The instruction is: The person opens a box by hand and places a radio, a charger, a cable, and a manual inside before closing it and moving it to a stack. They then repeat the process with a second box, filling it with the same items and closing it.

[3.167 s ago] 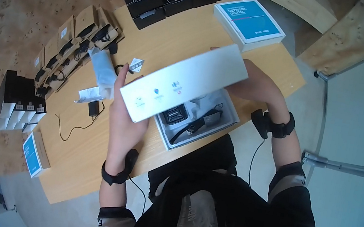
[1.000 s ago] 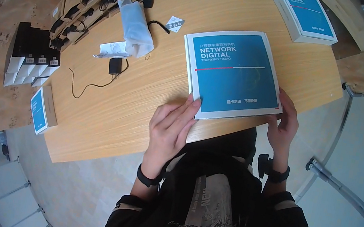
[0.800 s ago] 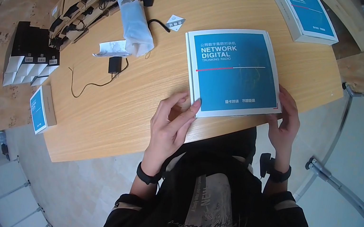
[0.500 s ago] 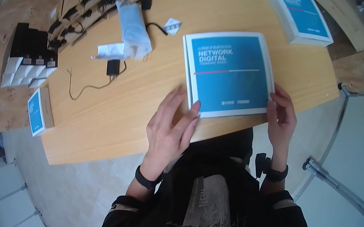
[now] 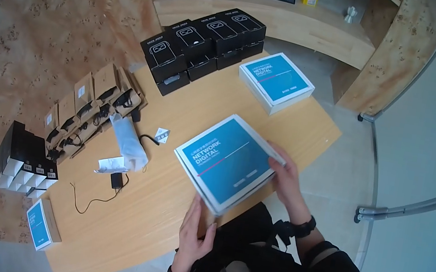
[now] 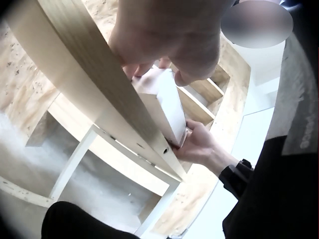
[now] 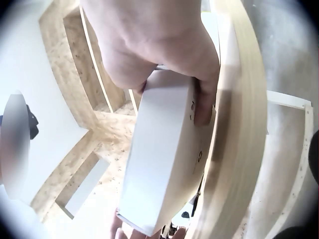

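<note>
A white cardboard box with a blue "NETWORK DIGITAL" lid (image 5: 227, 166) is held tilted at the near edge of the table, its lid on and its contents hidden. My right hand (image 5: 285, 177) grips its right side, thumb on one face and fingers round the opposite one in the right wrist view. At its near left corner is my left hand (image 5: 195, 239), fingers along the left side and thumb by the front corner. The left wrist view shows the white side of the box (image 6: 167, 112) between both hands.
Another blue-lidded box (image 5: 277, 80) lies at the far right, beside stacked black boxes (image 5: 205, 41). Left on the table (image 5: 115, 234) are brown cartons with cables (image 5: 90, 106), a plastic bag (image 5: 129, 144), a black adapter (image 5: 116, 179), white-and-black boxes (image 5: 26, 161) and a smaller blue-lidded box (image 5: 43, 225).
At first both hands held the lid over the tray with a black device and cable inside; now the lid is on. The box has since turned and the head view has swung upward.
</note>
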The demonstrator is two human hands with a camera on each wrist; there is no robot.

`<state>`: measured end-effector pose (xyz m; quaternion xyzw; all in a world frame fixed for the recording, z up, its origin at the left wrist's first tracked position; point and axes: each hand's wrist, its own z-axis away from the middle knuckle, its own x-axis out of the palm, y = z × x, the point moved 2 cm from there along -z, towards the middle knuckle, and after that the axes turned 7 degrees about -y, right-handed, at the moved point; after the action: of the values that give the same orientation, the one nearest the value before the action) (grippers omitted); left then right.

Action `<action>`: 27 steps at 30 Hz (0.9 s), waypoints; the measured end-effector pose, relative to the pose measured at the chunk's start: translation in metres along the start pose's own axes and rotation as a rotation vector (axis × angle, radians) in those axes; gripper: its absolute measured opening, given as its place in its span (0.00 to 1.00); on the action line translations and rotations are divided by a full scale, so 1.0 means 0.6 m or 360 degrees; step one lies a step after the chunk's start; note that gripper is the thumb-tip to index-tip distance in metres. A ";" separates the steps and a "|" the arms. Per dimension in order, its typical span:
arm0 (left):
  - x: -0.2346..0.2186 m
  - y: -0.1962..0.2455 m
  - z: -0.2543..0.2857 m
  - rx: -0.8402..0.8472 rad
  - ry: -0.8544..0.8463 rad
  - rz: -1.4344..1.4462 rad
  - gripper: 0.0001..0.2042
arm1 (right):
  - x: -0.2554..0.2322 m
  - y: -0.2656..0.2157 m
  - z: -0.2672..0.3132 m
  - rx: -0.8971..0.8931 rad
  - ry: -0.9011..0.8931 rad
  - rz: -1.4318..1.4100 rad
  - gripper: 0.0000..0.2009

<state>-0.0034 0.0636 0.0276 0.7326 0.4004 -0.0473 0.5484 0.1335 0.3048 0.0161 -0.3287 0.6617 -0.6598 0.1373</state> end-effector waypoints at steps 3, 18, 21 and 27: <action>-0.020 0.013 -0.019 0.0169 0.0009 0.0080 0.36 | -0.048 -0.057 -0.055 -0.0142 0.0114 -0.0235 0.19; -0.119 0.035 -0.007 -0.0365 -0.0382 -0.0053 0.17 | -0.324 -0.098 -0.395 -0.0073 0.0514 0.0958 0.25; -0.156 0.040 -0.052 -0.0568 -0.0637 -0.0058 0.18 | -0.325 -0.115 -0.397 -0.0075 0.0394 0.1360 0.27; -0.099 -0.031 -0.247 -0.0377 -0.0948 0.0094 0.24 | -0.307 -0.134 -0.395 0.0550 0.0068 0.0968 0.33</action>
<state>-0.1099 0.1579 0.1019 0.6289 0.2034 -0.1968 0.7241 0.1452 0.6106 0.0687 -0.0746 0.6106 -0.6976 0.3673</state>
